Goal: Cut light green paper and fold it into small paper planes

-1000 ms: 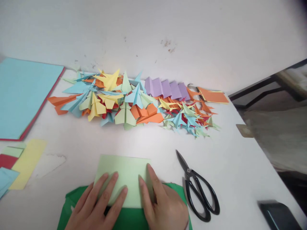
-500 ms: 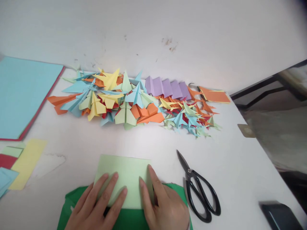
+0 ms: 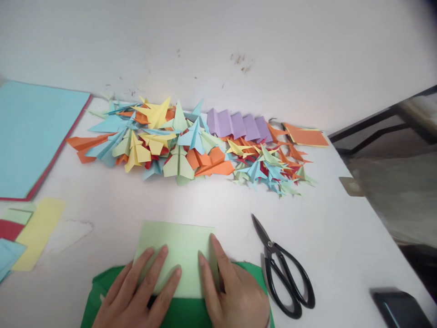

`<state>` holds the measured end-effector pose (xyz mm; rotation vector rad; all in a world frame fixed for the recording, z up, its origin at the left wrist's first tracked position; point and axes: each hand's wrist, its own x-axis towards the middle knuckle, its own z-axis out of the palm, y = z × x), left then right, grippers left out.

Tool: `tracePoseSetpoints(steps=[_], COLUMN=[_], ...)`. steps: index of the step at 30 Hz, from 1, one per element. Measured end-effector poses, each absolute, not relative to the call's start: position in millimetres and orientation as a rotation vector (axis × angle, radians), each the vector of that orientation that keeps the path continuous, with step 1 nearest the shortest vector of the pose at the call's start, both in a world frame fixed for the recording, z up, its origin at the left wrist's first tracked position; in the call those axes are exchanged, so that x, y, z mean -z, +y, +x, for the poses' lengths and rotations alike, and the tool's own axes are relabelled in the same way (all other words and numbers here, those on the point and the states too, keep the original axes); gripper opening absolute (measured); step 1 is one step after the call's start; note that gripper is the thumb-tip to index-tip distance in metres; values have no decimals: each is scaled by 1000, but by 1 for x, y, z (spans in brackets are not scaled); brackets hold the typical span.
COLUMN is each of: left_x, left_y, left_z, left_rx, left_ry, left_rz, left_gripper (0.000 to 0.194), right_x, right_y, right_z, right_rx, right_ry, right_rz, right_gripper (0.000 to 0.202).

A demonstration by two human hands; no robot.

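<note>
Paper [image 3: 184, 241] lies flat, partly over a green sheet [image 3: 184, 314], our left hand [image 3: 134, 291] and right hand [image 3: 237, 294] on it, fingers apart — most folding left, we judge, though folded planes [image 3: 179, 166] lie heaped beyond.

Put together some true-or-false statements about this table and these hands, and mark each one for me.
1. The left hand and right hand both touch the pale green paper. True.
2. The scissors lie to the left of that paper. False: the scissors lie to its right.
3. The pleated purple paper lies beside paper planes. True.
4. The big sheet at the left edge is orange on top. False: the big sheet is light blue.
5. A darker green item shows past the pale green paper's near edge. True.
</note>
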<state>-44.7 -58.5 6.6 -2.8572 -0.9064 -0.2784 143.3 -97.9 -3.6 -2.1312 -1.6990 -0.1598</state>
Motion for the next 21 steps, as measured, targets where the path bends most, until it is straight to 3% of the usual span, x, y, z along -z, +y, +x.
tracePoseSetpoints(steps=[21], left_x=[-5], left_y=[-60], left_z=[-45], left_rx=[259], left_ry=[-905], left_rz=[-2862], left_gripper=[41], right_x=[3], right_y=[-96], right_z=[143], right_rx=[202], right_ry=[-1703], right_rz=[-2127], right_gripper=[35])
